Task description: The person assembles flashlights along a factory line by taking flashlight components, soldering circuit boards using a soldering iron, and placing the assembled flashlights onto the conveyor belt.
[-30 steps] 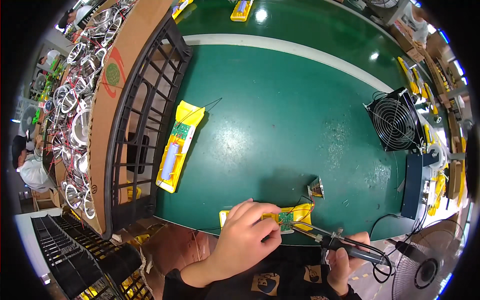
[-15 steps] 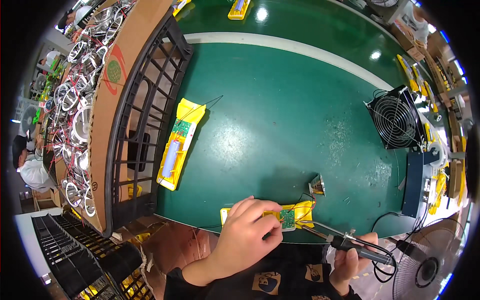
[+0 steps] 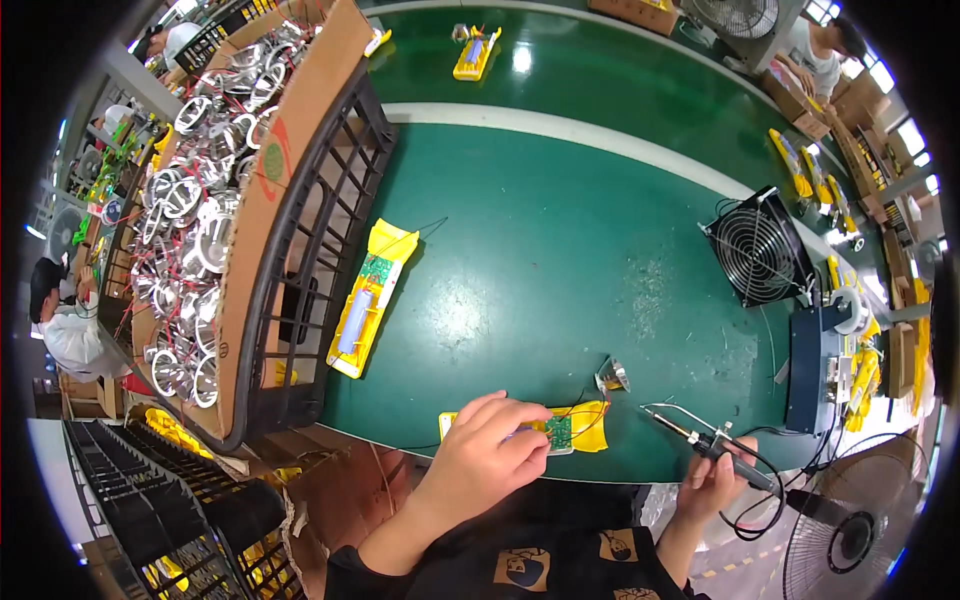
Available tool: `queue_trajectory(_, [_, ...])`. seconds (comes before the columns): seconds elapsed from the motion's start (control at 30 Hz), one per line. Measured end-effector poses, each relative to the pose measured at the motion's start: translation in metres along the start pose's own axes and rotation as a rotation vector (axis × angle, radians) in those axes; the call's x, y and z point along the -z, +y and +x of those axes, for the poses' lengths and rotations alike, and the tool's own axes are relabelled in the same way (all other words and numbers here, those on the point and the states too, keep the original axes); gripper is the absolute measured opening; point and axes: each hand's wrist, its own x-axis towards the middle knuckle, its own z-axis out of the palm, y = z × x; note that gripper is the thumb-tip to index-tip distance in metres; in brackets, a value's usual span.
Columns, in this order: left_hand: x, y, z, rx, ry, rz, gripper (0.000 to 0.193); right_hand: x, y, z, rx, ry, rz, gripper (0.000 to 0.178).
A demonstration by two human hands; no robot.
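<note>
At the near table edge lies a yellow plastic housing point(image 3: 592, 432) with a green circuit board point(image 3: 558, 433) in it. My left hand point(image 3: 490, 450) is closed over its left part, fingers bent, hiding what is under them. Thin red and black wires run from the board to a small silver reflector cup point(image 3: 613, 376) just behind the housing. My right hand point(image 3: 712, 487) grips a soldering iron point(image 3: 712, 445) with a thin metal guide tube beside its tip. The tip points up and left, apart from the board. A black cable loops below the handle.
Another yellow housing point(image 3: 372, 300) with a blue battery cell lies on the left of the green table point(image 3: 540, 270). A cardboard box point(image 3: 290, 160) full of silver reflectors stands by a black crate point(image 3: 325, 190). At right are a black fan point(image 3: 760, 250) and a dark blue device point(image 3: 812, 370).
The soldering iron in my right hand has drawn off the circuit board, to the right and upward. My left hand stays on the housing. The whole view has shifted a little.
</note>
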Motion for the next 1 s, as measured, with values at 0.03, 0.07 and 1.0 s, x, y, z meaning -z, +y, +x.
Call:
queue_trajectory(0.03, [-0.001, 0.001, -0.003, -0.029, 0.055, 0.047, 0.014, 0.002, 0.002, -0.001, 0.012, -0.007, 0.006, 0.02])
queue_trajectory(0.07, [-0.004, 0.001, -0.006, -0.033, 0.061, 0.115, 0.015, 0.004, 0.004, -0.001, 0.018, 0.023, -0.007, 0.019])
queue_trajectory(1.0, [-0.019, -0.004, -0.04, 0.219, 0.575, -0.305, 0.005, 0.028, 0.001, -0.01, -0.086, 0.095, 0.072, 0.015])
